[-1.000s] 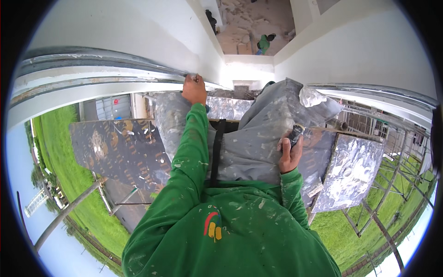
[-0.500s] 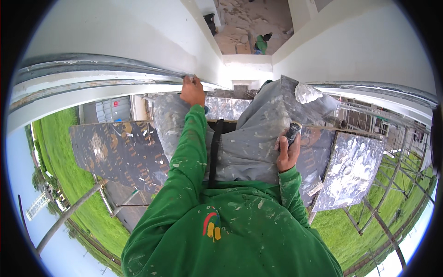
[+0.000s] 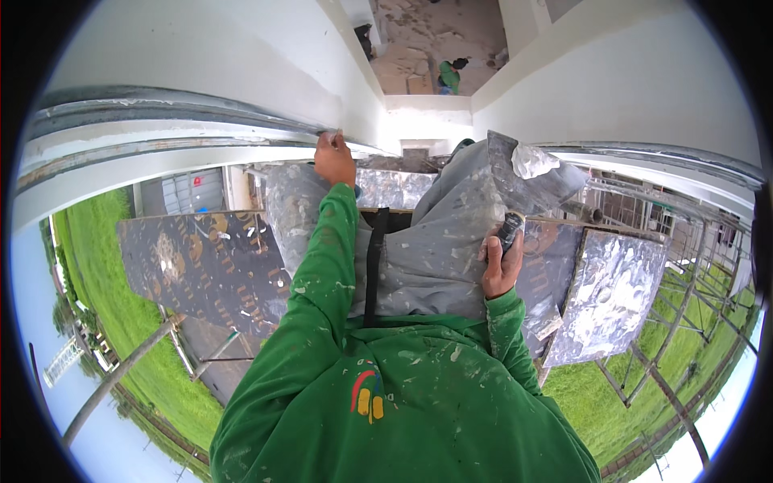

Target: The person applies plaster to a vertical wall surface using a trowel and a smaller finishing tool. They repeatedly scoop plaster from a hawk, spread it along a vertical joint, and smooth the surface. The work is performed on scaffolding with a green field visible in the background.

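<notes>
My left hand (image 3: 335, 161) is stretched forward with its fingers curled closed over the grey metal rail (image 3: 201, 109) along the left white wall; the fingertips are partly hidden. Beside my right thigh, my right hand (image 3: 502, 262) is closed around a dark cylindrical handle (image 3: 510, 231) with a pale end. What the handle belongs to is hard to make out. Just ahead of it lies a flat grey, smeared sheet-like piece (image 3: 555, 187) bearing a white lump (image 3: 534, 162). Grey trousers (image 3: 435, 258) and green sleeves, both spotted with white, surround the hands.
Dark, paint-spattered boards (image 3: 213, 258) form a platform at my left, with a white-smeared panel (image 3: 608, 294) at my right. Scaffold poles (image 3: 121, 378) and grass lie far below. Another person in green (image 3: 449, 76) is inside, beyond the white walls.
Both hands keep their places and grips. The view has shifted very slightly, and the person in green inside has moved a little.
</notes>
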